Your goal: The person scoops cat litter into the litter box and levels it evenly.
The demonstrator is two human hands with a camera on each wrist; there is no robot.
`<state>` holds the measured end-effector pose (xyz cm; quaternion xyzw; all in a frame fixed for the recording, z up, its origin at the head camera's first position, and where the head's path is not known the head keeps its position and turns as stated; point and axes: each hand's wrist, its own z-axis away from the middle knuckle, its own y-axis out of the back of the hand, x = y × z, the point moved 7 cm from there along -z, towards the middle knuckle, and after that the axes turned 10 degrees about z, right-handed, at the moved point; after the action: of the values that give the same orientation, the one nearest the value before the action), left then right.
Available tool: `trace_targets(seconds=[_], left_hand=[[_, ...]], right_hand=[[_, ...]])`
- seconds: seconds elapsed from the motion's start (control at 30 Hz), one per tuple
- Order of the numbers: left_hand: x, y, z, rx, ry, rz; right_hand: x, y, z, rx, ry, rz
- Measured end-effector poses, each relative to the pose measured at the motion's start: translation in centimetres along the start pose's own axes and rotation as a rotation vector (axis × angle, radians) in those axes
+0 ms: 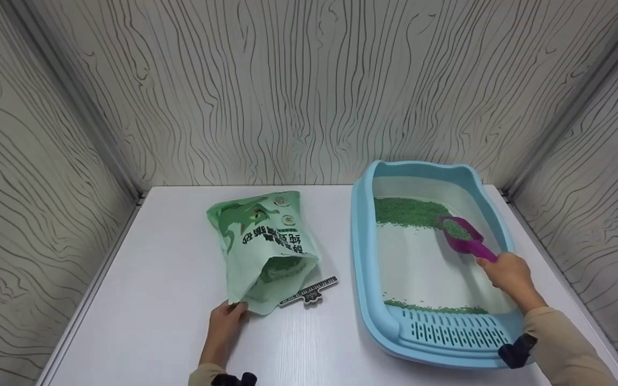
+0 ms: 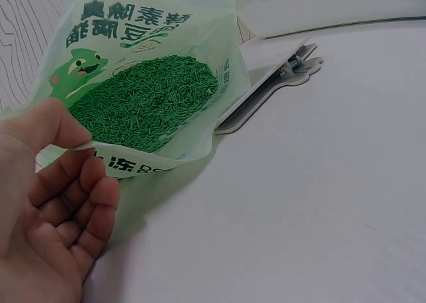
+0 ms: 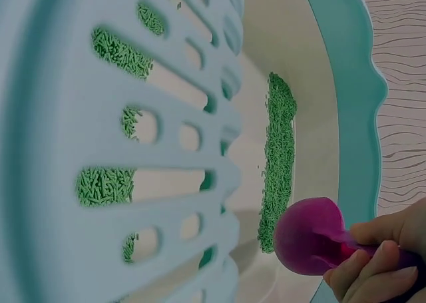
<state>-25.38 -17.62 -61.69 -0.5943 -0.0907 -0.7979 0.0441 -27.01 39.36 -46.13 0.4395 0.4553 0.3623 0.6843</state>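
Note:
My right hand (image 1: pixel 506 274) grips the handle of a purple litter scoop (image 1: pixel 478 249), which carries green pellets and is held over a blue litter box (image 1: pixel 365 257). In the right wrist view the scoop (image 3: pixel 309 240) shows its underside, near a band of green pellets (image 3: pixel 279 150). With thumb and fingers my left hand (image 1: pixel 226 324) pinches the lower rim of an open pale green litter bag (image 1: pixel 255 241) lying on the table. Green pellets (image 2: pixel 153 100) fill the bag's mouth in the left wrist view.
A long clip (image 1: pixel 309 292) with a dark animal-shaped piece lies beside the bag's mouth. The litter box has a slotted step (image 1: pixel 456 328) at its near end, with pellets underneath. Wood-patterned walls (image 1: pixel 266 91) enclose the white table (image 1: pixel 164 257) at the back and sides.

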Motion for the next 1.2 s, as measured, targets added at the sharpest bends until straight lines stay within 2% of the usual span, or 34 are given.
trace_targets(seconds=[0.57,0.7,0.97,1.2], left_hand=[[-0.1,0.3,0.0,0.008,-0.014,-0.047],[-0.1,0.2,-0.1,0.017,0.002,-0.044],[0.0,-0.1,0.0,-0.002,0.006,-0.026],[-0.1,0.0,-0.2,0.01,0.039,-0.013]], right_hand=[[0.4,-0.5,-1.0,-0.099,-0.043,-0.045],[0.4,-0.4,-1.4,-0.119,-0.042,-0.05],[0.0,0.6,-2.1,-0.112,-0.011,0.011],[-0.4,1.7,-2.5,-0.118,-0.004,0.013]])
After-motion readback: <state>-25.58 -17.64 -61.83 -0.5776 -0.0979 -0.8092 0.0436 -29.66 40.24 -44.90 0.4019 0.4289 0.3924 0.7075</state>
